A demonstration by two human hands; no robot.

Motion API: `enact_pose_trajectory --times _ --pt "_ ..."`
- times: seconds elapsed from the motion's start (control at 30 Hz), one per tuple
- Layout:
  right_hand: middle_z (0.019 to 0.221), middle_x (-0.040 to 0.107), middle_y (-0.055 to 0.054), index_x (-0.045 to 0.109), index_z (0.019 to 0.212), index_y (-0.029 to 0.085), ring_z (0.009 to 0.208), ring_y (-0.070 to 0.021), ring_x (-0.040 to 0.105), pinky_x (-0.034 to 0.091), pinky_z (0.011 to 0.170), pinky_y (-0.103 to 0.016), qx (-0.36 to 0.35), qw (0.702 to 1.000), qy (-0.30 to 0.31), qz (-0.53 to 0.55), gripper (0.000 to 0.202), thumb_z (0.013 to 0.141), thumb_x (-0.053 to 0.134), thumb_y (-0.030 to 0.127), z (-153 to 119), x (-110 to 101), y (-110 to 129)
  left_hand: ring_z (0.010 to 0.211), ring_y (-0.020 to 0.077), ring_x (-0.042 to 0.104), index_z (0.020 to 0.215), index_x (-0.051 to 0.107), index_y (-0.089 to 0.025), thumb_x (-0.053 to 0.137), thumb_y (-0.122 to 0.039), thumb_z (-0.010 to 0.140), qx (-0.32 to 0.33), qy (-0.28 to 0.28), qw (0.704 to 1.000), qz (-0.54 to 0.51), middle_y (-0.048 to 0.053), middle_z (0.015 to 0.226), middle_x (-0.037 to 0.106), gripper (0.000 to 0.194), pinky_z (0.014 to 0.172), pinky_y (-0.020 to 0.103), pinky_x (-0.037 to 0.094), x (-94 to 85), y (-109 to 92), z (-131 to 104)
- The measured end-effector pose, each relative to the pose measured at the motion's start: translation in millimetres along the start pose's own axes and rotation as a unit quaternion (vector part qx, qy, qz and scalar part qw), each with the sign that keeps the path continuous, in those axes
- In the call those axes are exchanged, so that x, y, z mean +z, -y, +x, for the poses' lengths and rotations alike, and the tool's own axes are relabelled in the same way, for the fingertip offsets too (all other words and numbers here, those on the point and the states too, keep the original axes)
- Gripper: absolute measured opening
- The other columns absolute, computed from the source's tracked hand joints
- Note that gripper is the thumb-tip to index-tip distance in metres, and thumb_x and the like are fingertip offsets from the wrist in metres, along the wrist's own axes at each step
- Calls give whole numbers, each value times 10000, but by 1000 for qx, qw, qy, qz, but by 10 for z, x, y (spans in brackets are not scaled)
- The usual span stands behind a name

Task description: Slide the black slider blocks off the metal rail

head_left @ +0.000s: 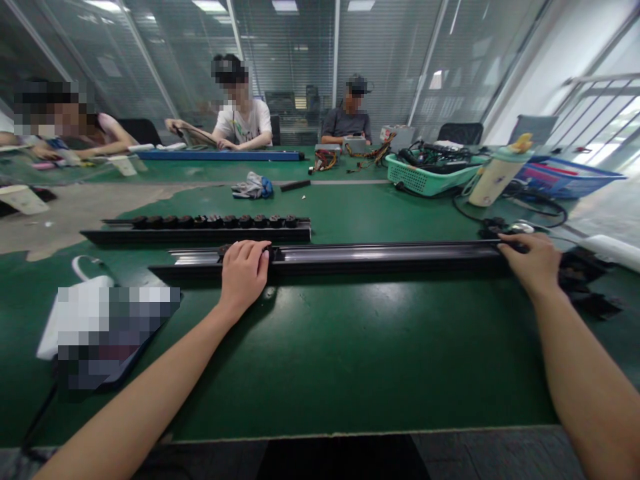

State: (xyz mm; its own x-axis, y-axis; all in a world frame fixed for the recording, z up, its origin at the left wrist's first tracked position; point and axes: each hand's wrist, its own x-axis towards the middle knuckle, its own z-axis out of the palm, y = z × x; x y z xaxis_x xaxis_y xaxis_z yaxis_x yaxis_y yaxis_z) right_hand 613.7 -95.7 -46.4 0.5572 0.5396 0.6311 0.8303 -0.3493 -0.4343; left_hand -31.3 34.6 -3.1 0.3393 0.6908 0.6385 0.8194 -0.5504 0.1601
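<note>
A long black metal rail [380, 261] lies across the green table. Over its left part rests my left hand [245, 270], fingers curled down around a black module [275, 253] in the channel. My right hand [533, 260] pinches the rail's right end, thumb and forefinger at the edge. Behind, a shorter black rail [200, 235] holds a row of several round black pieces [185, 221]. Dark parts [585, 267] lie just right of my right hand.
Near the left forearm are a blurred device [120, 340] and a white object [80, 313]. Farther back are gloves [254, 187], a green basket [430, 179], a bottle [500, 175] and a blue basket [575, 179]. Several people sit across the table [350, 400].
</note>
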Motion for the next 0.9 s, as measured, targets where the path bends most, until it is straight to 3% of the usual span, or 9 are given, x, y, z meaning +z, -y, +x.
enact_pose_trajectory --times 0.33,0.67,0.9 --pt "1141 744 -146 842 1120 162 1119 -297 661 478 1112 -434 10 1000 -7 -8 342 837 700 290 17 17 43 1277 323 607 1303 688 -244 361 -380 1100 -3 2 1000 -1 124 1244 737 408 1198 548 425 6 -11 15" --pt "1096 761 -173 844 1158 137 1106 -302 654 472 1088 -446 30 999 -21 -28 368 858 691 284 72 84 -125 1279 331 605 1304 700 -199 348 -398 1106 -2 4 1000 6 146 1257 738 451 1192 542 431 17 -10 17" --pt "1142 779 -184 838 1186 142 1146 -300 665 462 1104 -436 34 998 -31 -31 360 889 680 271 72 97 -177 1271 328 603 1303 700 -227 365 -394 1096 -2 2 1000 2 132 1246 740 427 1183 539 437 30 3 21"
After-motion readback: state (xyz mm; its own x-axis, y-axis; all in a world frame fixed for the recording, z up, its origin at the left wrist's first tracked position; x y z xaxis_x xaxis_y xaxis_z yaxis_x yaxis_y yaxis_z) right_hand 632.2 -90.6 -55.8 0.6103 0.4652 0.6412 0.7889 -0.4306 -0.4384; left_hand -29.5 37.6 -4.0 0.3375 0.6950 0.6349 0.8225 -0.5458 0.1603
